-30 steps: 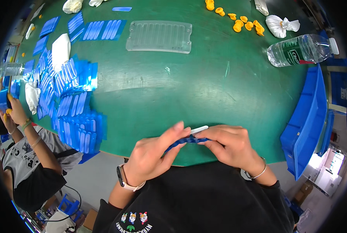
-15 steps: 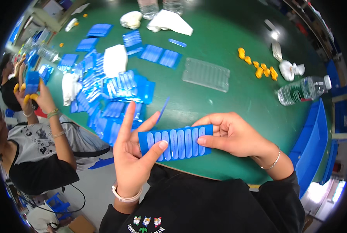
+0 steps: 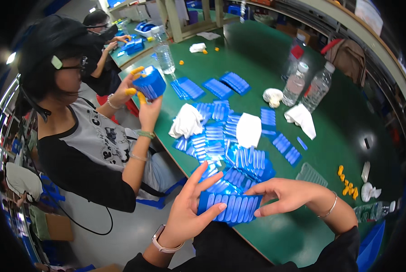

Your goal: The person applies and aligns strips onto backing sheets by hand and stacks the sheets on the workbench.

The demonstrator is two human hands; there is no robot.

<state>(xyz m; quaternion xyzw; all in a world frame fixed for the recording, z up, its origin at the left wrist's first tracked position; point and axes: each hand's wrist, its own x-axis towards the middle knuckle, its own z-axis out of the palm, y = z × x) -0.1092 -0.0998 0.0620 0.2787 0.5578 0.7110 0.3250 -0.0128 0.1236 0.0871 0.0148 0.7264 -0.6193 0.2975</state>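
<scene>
Low in front of me, a blue sheet [image 3: 233,207] bears a row of several pale, rounded strips. My left hand [image 3: 191,211] grips its left end, thumb across the front, with two fingers stretched upward. At the sheet's right end is my right hand [image 3: 287,197], thumb tip at the front edge and fingers partly hidden behind. Just beyond them lies a heap of similar blue strip sheets [image 3: 214,138], with a white cloth [image 3: 186,121] and a white pad [image 3: 248,130] on it. A clear ribbed tray [image 3: 312,175] sits to the right.
At left, a co-worker holds a blue stack [image 3: 149,83] in yellow-tipped fingers. Water bottles [image 3: 318,86] stand at the back; another bottle [image 3: 375,211] lies at right near yellow finger cots [image 3: 348,187]. A blue bin [image 3: 371,247] is beside the table [image 3: 275,235].
The view has swung left and up, bringing the co-worker and far table into sight. My hands still have the blue sheet, and my right thumb has slid outward to its edge.
</scene>
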